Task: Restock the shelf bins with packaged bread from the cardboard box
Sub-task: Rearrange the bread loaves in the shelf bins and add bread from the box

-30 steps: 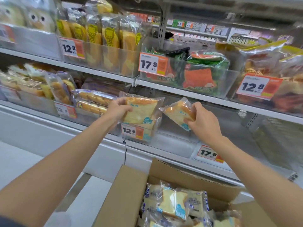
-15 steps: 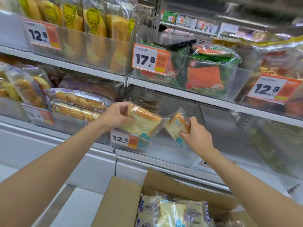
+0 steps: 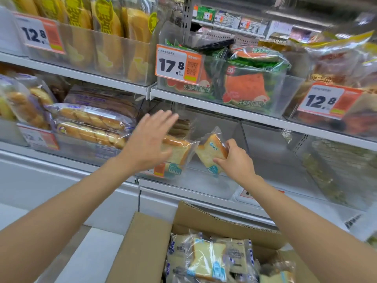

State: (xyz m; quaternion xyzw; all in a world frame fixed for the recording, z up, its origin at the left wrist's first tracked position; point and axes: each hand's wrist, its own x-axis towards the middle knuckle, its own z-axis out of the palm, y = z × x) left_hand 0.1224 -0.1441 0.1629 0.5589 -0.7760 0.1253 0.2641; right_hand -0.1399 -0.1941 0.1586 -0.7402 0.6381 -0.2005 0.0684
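My right hand (image 3: 234, 158) grips a clear-wrapped bread pack (image 3: 210, 154) and holds it tilted inside a clear shelf bin (image 3: 214, 188) on the lower shelf. Just left of it another bread pack (image 3: 179, 152) leans in the same bin. My left hand (image 3: 149, 139) hovers in front of that pack with fingers spread and straight, holding nothing. At the bottom, an open cardboard box (image 3: 142, 248) holds several more wrapped bread packs (image 3: 210, 260).
Long braided loaves (image 3: 89, 123) fill the bin to the left. The shelf above carries bins of yellow bread (image 3: 114, 37), watermelon-print toast (image 3: 246, 82) and price tags such as 17.8 (image 3: 175, 64). A wire rack (image 3: 336, 166) stands at the right.
My left hand has let go of the leaning bread pack and opened in front of it. My right hand has lowered its pack deeper into the bin. The view moved closer.
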